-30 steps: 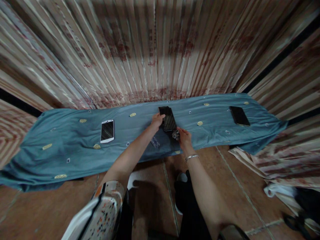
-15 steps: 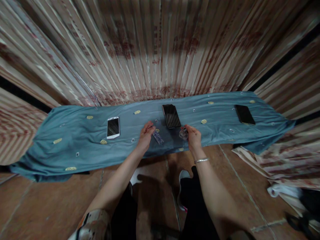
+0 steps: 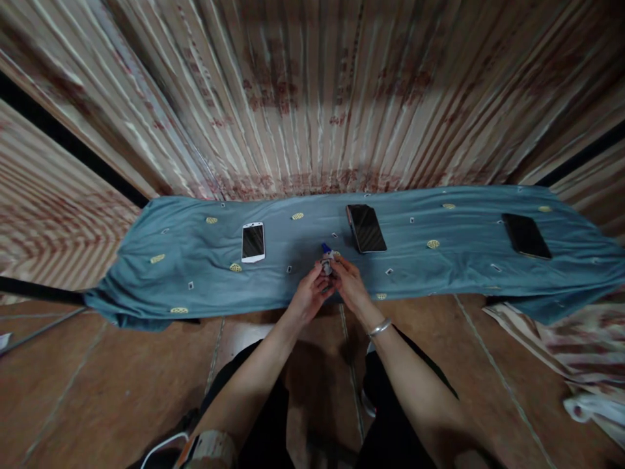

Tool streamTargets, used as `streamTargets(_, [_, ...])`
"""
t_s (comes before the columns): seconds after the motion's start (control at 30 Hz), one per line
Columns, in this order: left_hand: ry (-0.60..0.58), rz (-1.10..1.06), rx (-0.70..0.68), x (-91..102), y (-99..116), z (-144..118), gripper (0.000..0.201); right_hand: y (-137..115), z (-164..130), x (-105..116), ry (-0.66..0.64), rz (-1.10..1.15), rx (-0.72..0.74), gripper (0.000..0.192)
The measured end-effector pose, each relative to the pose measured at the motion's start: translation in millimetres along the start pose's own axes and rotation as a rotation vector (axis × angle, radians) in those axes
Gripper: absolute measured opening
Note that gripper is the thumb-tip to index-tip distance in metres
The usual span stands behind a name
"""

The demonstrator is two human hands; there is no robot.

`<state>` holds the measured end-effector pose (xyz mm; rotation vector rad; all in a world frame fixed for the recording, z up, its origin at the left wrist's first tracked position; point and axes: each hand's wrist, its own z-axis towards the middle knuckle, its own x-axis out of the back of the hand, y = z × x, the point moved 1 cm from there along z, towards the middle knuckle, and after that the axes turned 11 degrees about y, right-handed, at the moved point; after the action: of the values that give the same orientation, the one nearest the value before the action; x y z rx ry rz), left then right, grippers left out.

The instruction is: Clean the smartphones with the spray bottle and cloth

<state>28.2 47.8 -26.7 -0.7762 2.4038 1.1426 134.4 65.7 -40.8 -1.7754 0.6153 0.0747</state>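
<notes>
My left hand [image 3: 311, 291] and my right hand [image 3: 349, 281] meet over the front part of the blue-green cloth [image 3: 209, 247]. Their fingers are closed around small items held between them. A small piece with a blue tip [image 3: 325, 247] sticks out beyond the fingertips, and a crumpled greyish-white thing [image 3: 327, 263] shows between the fingers. The exact kind of each is too small to make out. Just beyond my right hand lies a black phone [image 3: 367, 228]. A white phone [image 3: 253, 241] with a dark screen rests to the left of my hands.
Another dark phone or tablet [image 3: 527, 236] lies at the right of the cloth-covered surface. A striped curtain [image 3: 312, 98] hangs behind, with dark poles [image 3: 73, 140] at the sides. Brown floor tiles [image 3: 122, 384] show below, and a white object [image 3: 593, 409] lies at the lower right.
My hands were apart, a clear, purplish item by the left and a crumpled grey thing in the right. They have come together. The view has shifted left.
</notes>
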Motion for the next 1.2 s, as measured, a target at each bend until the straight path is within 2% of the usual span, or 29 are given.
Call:
streamTargets(0.13, [0.009,-0.023,-0.037,8.6,7,-3,0.034,6,-2,-13,0.009,-0.241,0.226,0.018])
streamTargets(0.27, [0.027,-0.047,-0.029,17.8,14,-3,0.04,6,-8,-21,-0.087,-0.384,0.38,0.022])
streamTargets(0.47, [0.075,-0.099,-0.046,31.0,18,0,0.013,5,-17,-29,-0.198,-0.471,0.448,0.032])
streamTargets(0.57, [0.035,-0.091,-0.117,36.3,16,-2,0.015,8,-16,-32,-0.214,-0.517,0.483,0.032])
streamTargets(0.67, [0.015,-0.054,-0.175,42.9,15,-2,0.024,12,-7,-31,-0.183,-0.56,0.506,0.029])
streamTargets(0.77, [0.029,-0.027,-0.184,50.4,15,-2,0.022,12,7,-24,-0.103,-0.608,0.55,0.03])
streamTargets(0.9, [0.017,-0.038,-0.172,54.9,19,-2,0.021,3,25,-8,0.03,-0.847,0.781,0.035])
streamTargets(0.97, [0.031,-0.043,-0.152,54.2,21,-3,0.026,1,31,-2,0.05,-1.013,0.889,0.038])
streamTargets(1.03, [0.039,-0.025,-0.148,52.3,23,-5,0.033,0,35,3,0.049,-1.148,0.907,0.044])
streamTargets(1.13, [0.045,0.039,-0.213,49.1,24,-5,0.04,3,39,7,0.035,-1.267,0.812,0.047])
streamTargets(1.2, [0.061,0.069,-0.269,47.8,25,-4,0.041,3,41,8,0.03,-1.259,0.732,0.044])
